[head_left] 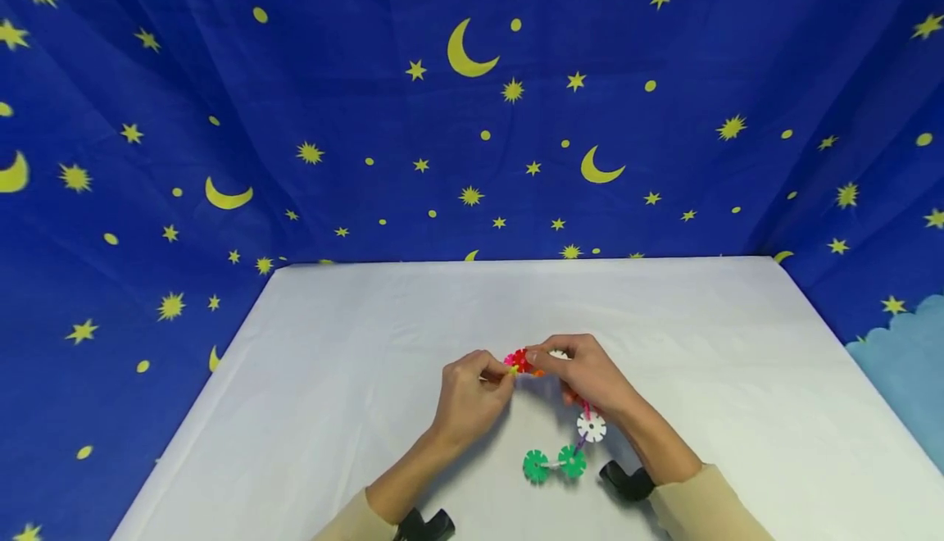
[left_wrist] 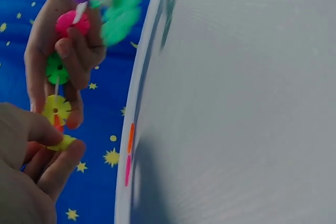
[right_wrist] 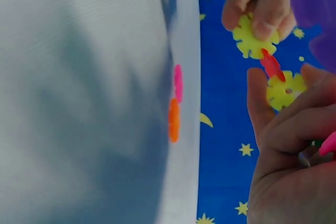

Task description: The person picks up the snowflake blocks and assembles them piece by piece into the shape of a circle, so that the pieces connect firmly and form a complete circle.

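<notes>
A chain of notched plastic snowflake discs links my two hands above the table. My left hand (head_left: 472, 393) pinches a yellow disc (right_wrist: 254, 38) at the chain's end, between thumb and fingers. A red disc (right_wrist: 272, 65) slots into it edge-on and joins a second yellow disc (right_wrist: 287, 90), which my right hand (head_left: 590, 373) holds. Curled right fingers also grip the chain near a green disc (left_wrist: 58, 71) and a pink disc (left_wrist: 72, 23). Below the right hand hangs the rest, with a white disc (head_left: 592, 427) and two green discs (head_left: 571, 461).
A loose pink disc (right_wrist: 178, 83) and an orange disc (right_wrist: 174, 120) lie on the white table (head_left: 354, 361) near its far edge. Blue star-patterned cloth (head_left: 383, 115) hangs behind and at the sides. Black devices (head_left: 627, 482) are at both wrists.
</notes>
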Motion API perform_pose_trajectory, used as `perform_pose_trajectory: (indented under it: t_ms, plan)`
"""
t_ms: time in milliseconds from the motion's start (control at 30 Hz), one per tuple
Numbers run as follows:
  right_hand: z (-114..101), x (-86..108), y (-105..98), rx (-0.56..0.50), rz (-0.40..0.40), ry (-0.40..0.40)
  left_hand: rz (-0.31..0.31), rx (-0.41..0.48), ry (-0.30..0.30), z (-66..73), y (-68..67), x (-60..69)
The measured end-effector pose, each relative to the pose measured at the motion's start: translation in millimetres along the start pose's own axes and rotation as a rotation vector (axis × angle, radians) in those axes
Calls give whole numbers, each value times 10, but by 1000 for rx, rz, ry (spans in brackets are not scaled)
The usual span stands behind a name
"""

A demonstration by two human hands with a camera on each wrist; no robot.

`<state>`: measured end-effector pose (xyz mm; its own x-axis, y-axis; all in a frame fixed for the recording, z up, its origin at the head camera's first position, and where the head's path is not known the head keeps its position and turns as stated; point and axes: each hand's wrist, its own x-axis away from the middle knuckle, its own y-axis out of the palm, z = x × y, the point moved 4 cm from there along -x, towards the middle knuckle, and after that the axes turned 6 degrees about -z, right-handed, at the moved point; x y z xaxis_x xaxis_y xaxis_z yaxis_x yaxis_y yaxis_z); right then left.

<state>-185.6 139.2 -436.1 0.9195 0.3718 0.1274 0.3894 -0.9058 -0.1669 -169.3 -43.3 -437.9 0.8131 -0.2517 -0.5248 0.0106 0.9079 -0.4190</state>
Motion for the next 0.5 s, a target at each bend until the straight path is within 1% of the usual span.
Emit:
perform_pose_trajectory:
  t_ms: [100,167,200,233,300,433,500]
  plan:
    - [-45,23,-50,-23,35,-5,7,119,-96,25,8,-31]
    - [-61,39,-64,-38,40,-5,12,187,-160,58,-2,-41]
    - [-63,47,-66,-44,39,-2,13,204,-187,85,-13,-42]
    - [-63,53,-66,-47,37,1,13,213,-200,127,-31,-45]
    - [-61,59,-57,-47,34,9,18,226,-203,213,-64,-49]
    - [-101,72,-21,-27,33,5,32,197,-152,391,-137,-63]
    - [-172,102,5,-12,33,0,37,185,-133,423,-151,-65]
